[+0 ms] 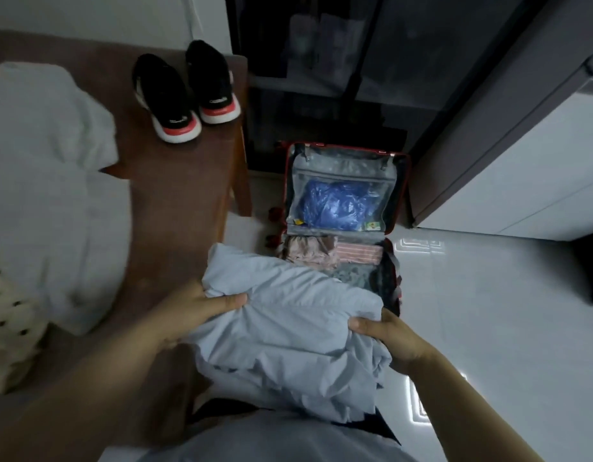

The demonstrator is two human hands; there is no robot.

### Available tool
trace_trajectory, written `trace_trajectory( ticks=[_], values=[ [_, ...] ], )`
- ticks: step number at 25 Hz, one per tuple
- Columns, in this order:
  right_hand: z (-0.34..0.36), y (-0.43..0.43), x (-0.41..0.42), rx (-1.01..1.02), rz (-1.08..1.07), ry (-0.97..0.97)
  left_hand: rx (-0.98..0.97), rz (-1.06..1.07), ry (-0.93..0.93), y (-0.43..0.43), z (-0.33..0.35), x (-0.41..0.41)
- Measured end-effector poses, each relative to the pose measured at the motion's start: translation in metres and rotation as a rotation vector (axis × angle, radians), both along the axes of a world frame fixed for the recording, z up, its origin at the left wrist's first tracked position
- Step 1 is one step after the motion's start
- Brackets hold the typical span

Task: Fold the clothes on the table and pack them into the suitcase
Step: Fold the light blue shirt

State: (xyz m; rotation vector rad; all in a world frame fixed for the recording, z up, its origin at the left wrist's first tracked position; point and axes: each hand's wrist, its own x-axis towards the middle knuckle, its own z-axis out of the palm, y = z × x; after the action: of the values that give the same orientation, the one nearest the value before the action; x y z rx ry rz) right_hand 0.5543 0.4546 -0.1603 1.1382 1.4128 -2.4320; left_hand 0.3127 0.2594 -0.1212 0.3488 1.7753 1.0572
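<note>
A folded light blue garment hangs between my hands, in front of the open suitcase on the floor. My left hand grips its left edge, thumb on top. Gripping the right edge is my right hand. The suitcase lid stands open with a blue item behind its clear pocket. In the lower half lie a pink garment and a striped pink one. The blue bundle hides the near part of the suitcase.
The brown table is to the left, with a white garment, a cream dotted cloth and a pair of black and red shoes. A dark cabinet stands behind the suitcase, a white unit to the right.
</note>
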Motion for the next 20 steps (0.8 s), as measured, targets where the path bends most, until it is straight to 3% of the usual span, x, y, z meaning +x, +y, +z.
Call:
trace_trajectory(
  ticks=[4, 8, 11, 16, 20],
  values=[
    [-0.019, 0.079, 0.058, -0.205, -0.141, -0.057, -0.022, 0.076, 0.053, 0.106, -0.047, 0.062],
    [-0.048, 0.127, 0.065, -0.358, -0.306, -0.071, -0.117, 0.149, 0.149, 0.178, -0.092, 0.075],
    [-0.074, 0.156, 0.049, -0.325, -0.282, -0.084, -0.181, 0.164, 0.158, 0.211, -0.128, 0.06],
    [-0.109, 0.199, 0.025, -0.055, -0.249, -0.262, -0.289, 0.097, 0.01, 0.249, -0.183, 0.034],
    [-0.159, 0.247, 0.019, 0.113, -0.255, -0.378, -0.332, 0.079, -0.006, 0.296, -0.228, 0.031]
  ],
)
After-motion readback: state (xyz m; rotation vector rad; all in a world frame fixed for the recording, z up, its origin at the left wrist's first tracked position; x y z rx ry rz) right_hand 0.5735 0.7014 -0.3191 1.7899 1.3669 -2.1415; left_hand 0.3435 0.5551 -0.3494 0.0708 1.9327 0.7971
